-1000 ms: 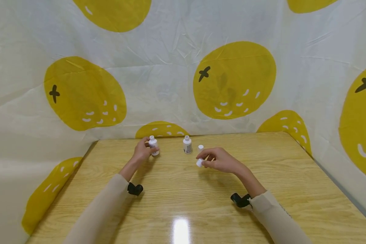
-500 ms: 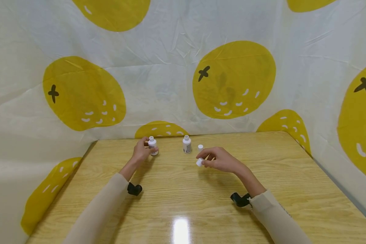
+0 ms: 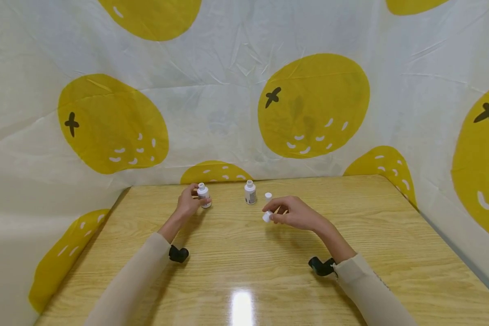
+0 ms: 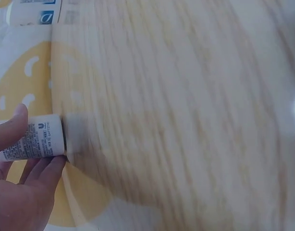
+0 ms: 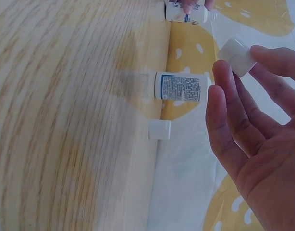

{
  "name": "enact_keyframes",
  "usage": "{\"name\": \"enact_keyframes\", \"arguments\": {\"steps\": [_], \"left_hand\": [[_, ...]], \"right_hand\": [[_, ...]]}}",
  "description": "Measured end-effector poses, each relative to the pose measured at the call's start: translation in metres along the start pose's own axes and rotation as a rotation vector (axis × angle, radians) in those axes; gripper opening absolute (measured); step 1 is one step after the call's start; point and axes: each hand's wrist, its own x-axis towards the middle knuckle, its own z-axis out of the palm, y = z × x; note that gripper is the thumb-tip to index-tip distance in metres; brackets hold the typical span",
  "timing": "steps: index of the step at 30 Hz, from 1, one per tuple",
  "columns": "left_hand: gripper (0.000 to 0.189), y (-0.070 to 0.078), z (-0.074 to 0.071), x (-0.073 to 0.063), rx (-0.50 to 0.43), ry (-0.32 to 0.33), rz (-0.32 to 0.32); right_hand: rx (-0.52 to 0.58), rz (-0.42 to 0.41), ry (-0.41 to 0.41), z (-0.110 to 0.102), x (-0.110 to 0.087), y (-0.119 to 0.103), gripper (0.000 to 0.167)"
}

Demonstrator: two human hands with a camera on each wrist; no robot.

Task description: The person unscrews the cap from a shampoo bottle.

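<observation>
My left hand (image 3: 189, 202) grips a small white uncapped bottle (image 3: 203, 192) near the table's back edge. Printed text covers that bottle's side in the left wrist view, with the thumb on one side and fingers (image 4: 45, 171) on the other. Between the hands, a second white open-necked bottle (image 3: 250, 194) stands upright; its label (image 5: 182, 87) shows in the right wrist view. My right hand (image 3: 295, 213) pinches a white cap (image 5: 237, 57) between thumb and fingertips, above the tabletop. Just behind that hand another white cap (image 5: 160, 129) sits on the table.
The wood-grain table (image 3: 236, 253) carries a bright light reflection near its front. A white cloth (image 3: 212, 113) with large yellow fruit prints hangs behind the back edge and along the sides. Black wrist cameras (image 3: 321, 266) are strapped by the sleeves.
My left hand and its bottle have shifted very slightly left, and the bottle has turned a little. The right hand keeps its pinch on the cap in nearly the same place.
</observation>
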Motion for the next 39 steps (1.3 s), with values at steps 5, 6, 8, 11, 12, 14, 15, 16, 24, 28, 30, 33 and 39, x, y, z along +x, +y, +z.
{"name": "enact_keyframes", "arguments": {"steps": [5, 6, 8, 11, 12, 14, 15, 16, 24, 28, 30, 33, 39], "left_hand": [[0.050, -0.0002, 0.0001, -0.0003, 0.012, 0.002, 0.012], [0.049, -0.0003, 0.0001, -0.0004, 0.011, 0.001, 0.014], [0.049, -0.0008, 0.0003, -0.0001, 0.014, 0.001, 0.021], [0.048, -0.0017, 0.0003, 0.0004, 0.009, -0.004, 0.023], [0.048, -0.0017, 0.0002, 0.0005, 0.002, -0.005, 0.021], [0.048, -0.0021, 0.0000, 0.0009, -0.003, -0.010, 0.022], [0.047, -0.0024, 0.0000, 0.0011, -0.007, -0.013, 0.022], [0.047, -0.0026, 0.0000, 0.0012, -0.010, -0.014, 0.022], [0.046, -0.0041, 0.0000, 0.0012, -0.011, -0.015, 0.025], [0.048, -0.0041, 0.0000, 0.0004, -0.012, -0.016, 0.024], [0.048, -0.0040, 0.0001, 0.0000, -0.010, -0.015, 0.023], [0.049, -0.0040, -0.0001, -0.0002, -0.008, -0.013, 0.021], [0.052, -0.0032, -0.0006, 0.0003, -0.016, -0.023, 0.011]], "right_hand": [[0.001, 0.004, 0.001, -0.0004, -0.0001, -0.0001, 0.025], [0.001, 0.003, 0.001, -0.0005, -0.0002, -0.0004, 0.025], [0.002, 0.002, 0.001, -0.0006, -0.0003, -0.0003, 0.025], [0.005, 0.006, 0.000, -0.0005, -0.0005, -0.0009, 0.025], [0.007, 0.005, -0.002, -0.0006, -0.0007, -0.0009, 0.026], [0.007, 0.008, -0.002, -0.0006, -0.0010, -0.0009, 0.026], [0.007, 0.010, -0.002, -0.0005, -0.0009, -0.0007, 0.026], [0.005, 0.010, -0.003, -0.0006, -0.0008, -0.0004, 0.026], [0.000, 0.017, -0.008, -0.0008, -0.0012, 0.0003, 0.026], [0.001, 0.012, -0.010, -0.0008, -0.0009, 0.0009, 0.025], [-0.001, 0.010, -0.010, -0.0008, -0.0010, 0.0003, 0.025], [0.000, 0.010, -0.011, -0.0007, -0.0012, -0.0010, 0.025], [0.002, 0.010, -0.010, -0.0009, -0.0011, -0.0019, 0.025]]}}
